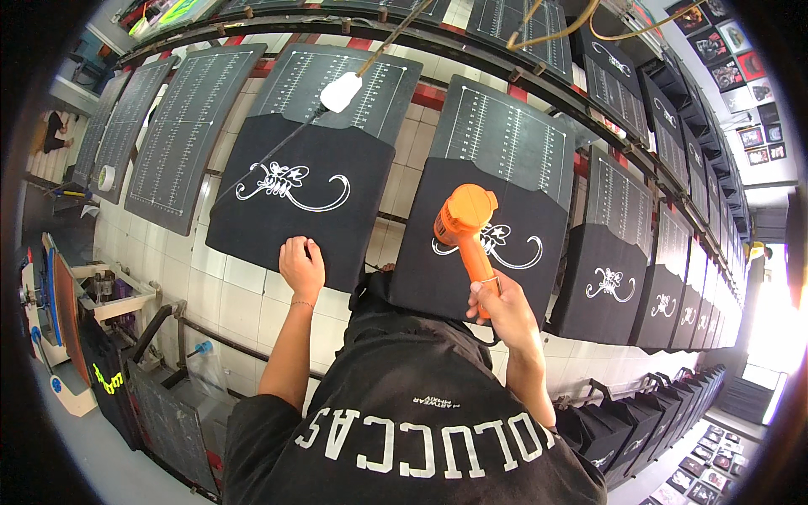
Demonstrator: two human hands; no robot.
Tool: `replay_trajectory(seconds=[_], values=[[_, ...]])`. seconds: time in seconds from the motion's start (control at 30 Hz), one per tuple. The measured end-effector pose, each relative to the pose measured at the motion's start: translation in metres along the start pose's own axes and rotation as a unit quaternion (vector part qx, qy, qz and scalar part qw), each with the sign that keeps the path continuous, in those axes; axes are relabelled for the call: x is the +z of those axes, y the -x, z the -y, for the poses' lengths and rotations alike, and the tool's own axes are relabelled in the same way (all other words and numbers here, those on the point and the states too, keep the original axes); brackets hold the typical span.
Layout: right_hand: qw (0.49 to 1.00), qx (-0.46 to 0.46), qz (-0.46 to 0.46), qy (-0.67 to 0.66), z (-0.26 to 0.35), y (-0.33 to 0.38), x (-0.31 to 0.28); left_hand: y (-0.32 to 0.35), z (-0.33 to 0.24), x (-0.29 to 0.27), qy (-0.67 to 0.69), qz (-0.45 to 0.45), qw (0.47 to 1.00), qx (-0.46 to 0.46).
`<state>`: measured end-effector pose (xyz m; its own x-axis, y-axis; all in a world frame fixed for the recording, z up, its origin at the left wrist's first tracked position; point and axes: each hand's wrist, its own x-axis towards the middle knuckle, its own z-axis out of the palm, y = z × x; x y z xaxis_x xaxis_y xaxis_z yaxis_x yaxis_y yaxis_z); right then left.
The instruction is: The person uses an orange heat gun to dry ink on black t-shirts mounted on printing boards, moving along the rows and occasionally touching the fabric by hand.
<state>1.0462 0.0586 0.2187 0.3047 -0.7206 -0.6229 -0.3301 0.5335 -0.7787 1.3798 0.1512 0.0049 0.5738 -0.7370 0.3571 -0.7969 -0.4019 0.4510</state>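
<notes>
1. Evidently, the space over the left board (370, 105) is crossed by a dark cord (289, 135), from whose upper end a white connector (341, 92) is hung; part of the board is covered by both.
2. Bare boards (189, 139) are ranged to the left, with a round roll (106, 178) set on one of them, while more fabric-covered boards (619, 198) are lined up to the right.
3. Beyond the boards, a dark rail (446, 35) is seen, and a yellow tube (623, 39) is looped near the top.
4. An orange gun-shaped tool (466, 215) is clamped in the right hand (503, 311) and held above the right black fabric (522, 210), so that part of the white print (502, 241) there is hidden.
5. The left hand (303, 265) is placed well apart from the right, at the near edge of the left black fabric (299, 227); its fingers are curled, but whether cloth is pinched cannot be told.
6. Both fabrics are matt and laid flat, with wavy far edges; curling scrolls are formed by the fine white lines.
7. The boards are dark and hard-looking, marked with pale ruled scales; smooth, pale square tiles (408, 139) are seen between them.
</notes>
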Motion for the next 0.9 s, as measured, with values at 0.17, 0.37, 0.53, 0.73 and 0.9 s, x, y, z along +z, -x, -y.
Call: replay_trajectory(seconds=[0.17, 0.37, 0.53, 0.73, 0.9], values=[[1.000, -0.003, -0.004, 0.012, 0.002, -0.003, 0.002, 0.002, 0.002, 0.001, 0.010, -0.013, 1.000, 0.004], [1.000, -0.012, 0.006, -0.002, -0.001, -0.002, 0.002, 0.001, -0.004, -0.001, 0.009, -0.017, 1.000, 0.001], [1.000, -0.004, 0.010, -0.009, -0.004, 0.004, -0.003, -0.006, 0.003, -0.001, 0.058, 0.018, 0.995, -0.076], [0.999, -0.005, -0.005, -0.037, -0.013, 0.016, -0.010, -0.095, 0.048, -0.029, 0.141, -0.089, 0.975, -0.148], [0.998, -0.020, -0.036, -0.038, -0.019, 0.027, -0.004, -0.143, 0.128, -0.044, 0.029, 0.044, 0.994, -0.097]])
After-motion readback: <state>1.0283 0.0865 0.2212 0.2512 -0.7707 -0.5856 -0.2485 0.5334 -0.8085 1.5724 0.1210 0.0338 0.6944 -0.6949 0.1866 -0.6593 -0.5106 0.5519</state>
